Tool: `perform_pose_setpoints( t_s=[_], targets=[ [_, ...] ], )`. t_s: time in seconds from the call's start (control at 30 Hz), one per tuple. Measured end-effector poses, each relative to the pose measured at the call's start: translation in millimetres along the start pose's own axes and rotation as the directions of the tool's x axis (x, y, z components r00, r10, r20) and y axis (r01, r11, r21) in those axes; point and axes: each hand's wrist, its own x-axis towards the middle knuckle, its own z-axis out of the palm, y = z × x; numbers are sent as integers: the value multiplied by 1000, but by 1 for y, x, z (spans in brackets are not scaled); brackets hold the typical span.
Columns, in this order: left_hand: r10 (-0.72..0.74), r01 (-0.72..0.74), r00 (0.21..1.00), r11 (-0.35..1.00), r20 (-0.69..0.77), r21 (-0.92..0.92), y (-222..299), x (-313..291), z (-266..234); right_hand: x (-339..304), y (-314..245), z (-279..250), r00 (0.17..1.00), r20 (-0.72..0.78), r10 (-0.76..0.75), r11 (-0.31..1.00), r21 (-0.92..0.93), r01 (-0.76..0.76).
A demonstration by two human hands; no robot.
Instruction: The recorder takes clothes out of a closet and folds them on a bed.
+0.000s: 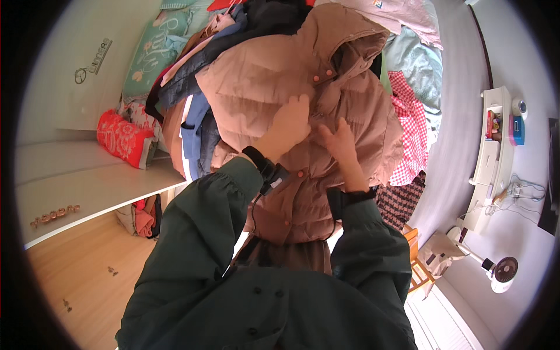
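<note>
A brown hooded puffer jacket (251, 76) lies spread out in front of me on a heap of clothes, its hood at the far right. Snap buttons run down its front opening. My left hand (291, 121) is on the jacket's front beside the opening, fingers curled in on the fabric. Just to its right, my right hand (340, 144) rests on the other side of the opening, thumb and fingers apart. Both wrists wear black bands, the left one with a small device and cable.
Dark and blue garments (195, 128) pile up at the left, near a red patterned bundle (125, 140) on a shelf. A red-checked cloth (411, 125) lies at the right. Further right are a white cabinet (490, 157), a white fan (503, 274) and a wooden chair (414, 256).
</note>
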Motion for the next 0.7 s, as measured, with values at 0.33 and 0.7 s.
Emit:
perform_pose_setpoints(
  t_s=[0.33,0.7],
  targets=[
    [-343,338,939,903,29,-266,-39,-8,10,19,-8,39,962,253,105,975,162,-149],
    [-362,265,929,518,72,-813,9,-17,-39,-17,-53,-28,991,-95,-99,913,388,128]
  ],
)
